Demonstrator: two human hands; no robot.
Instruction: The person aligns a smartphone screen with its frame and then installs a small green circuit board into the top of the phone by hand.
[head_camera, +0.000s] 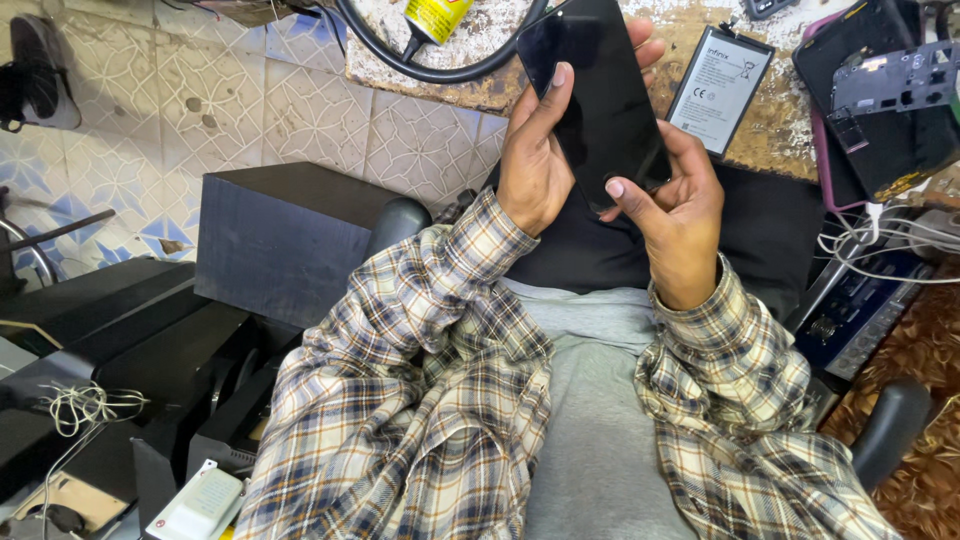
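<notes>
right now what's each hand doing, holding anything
Left hand: closed on the black phone screen.
Right hand: closed on the same screen's lower end.

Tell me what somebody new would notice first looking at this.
First, the black phone screen at top centre, held up by both hands: the left hand grips its left edge and the right hand supports its lower right corner. Next, the flat grey phone battery lying on the worn workbench just right of the screen. The plaid shirt sleeves fill the lower half.
</notes>
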